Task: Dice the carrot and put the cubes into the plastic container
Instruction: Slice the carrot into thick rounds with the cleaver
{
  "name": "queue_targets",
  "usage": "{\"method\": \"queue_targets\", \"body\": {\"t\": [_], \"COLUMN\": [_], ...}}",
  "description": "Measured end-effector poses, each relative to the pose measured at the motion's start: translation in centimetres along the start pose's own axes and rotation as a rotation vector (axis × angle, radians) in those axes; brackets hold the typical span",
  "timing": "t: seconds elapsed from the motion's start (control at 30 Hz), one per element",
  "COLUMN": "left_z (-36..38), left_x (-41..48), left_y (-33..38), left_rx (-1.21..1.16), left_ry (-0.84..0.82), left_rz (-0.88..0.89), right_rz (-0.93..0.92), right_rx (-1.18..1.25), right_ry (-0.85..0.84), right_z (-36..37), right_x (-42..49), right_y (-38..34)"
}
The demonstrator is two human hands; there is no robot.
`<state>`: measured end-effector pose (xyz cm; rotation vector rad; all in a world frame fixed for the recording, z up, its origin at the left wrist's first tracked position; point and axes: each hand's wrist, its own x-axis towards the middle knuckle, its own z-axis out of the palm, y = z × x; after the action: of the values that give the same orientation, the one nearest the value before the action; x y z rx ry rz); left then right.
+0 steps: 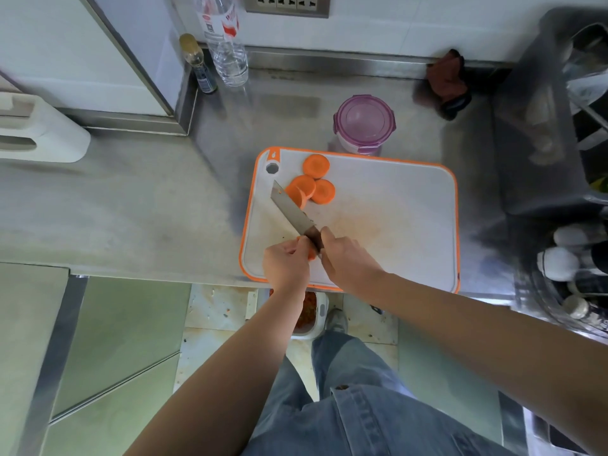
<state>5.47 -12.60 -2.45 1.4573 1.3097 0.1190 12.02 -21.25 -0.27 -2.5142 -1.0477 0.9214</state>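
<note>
Several round carrot slices (315,181) lie at the far left of the white cutting board (388,218) with an orange rim. My right hand (345,258) grips the knife (291,213) by its wooden handle, blade pointing away to the left toward the slices. My left hand (286,261) holds a small carrot piece (311,253) at the board's near left corner, mostly hidden by its fingers. The plastic container (363,123), with a purple lid on it, stands just behind the board.
A water bottle (227,44) and a small dark bottle (199,65) stand at the back left. A dark cloth (447,82) lies at the back right, beside a grey dish rack (552,126). A bin with orange scraps (307,312) sits on the floor below the counter edge.
</note>
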Motion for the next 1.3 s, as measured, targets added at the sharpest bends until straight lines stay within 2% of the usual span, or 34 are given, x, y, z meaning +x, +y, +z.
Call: {"method": "queue_targets", "body": {"t": [0.4, 0.47, 0.63, 0.7, 0.83, 1.3], "left_z": [-0.7, -0.9, -1.1, -1.1, -1.1, -2.2], "left_x": [1.8, 1.7, 0.4, 0.6, 1.6, 4.1], "left_y": [1.4, 1.5, 0.8, 0.9, 1.3, 2.5], "left_rx": [-0.140, -0.099, 0.101, 0.138, 0.132, -0.104], "left_ry": [-0.048, -0.069, -0.075, -0.075, -0.111, -0.209], "left_rz": [-0.267, -0.247, -0.017, 0.002, -0.081, -0.341], "right_rz": [-0.061, -0.071, -0.104, -0.101, -0.091, -0.086], "right_rx": [-0.022, -0.029, -0.038, -0.024, -0.025, -0.116], "right_ry": [0.015, 0.019, -0.011, -0.016, -0.022, -0.051], "right_z": [0.5, 0.4, -0.4, -0.3, 0.1, -0.5], "right_x": [0.8, 0.8, 1.2, 1.1, 1.4, 3.0], "right_y": [0.7, 0.7, 0.5, 0.4, 0.5, -0.5]}}
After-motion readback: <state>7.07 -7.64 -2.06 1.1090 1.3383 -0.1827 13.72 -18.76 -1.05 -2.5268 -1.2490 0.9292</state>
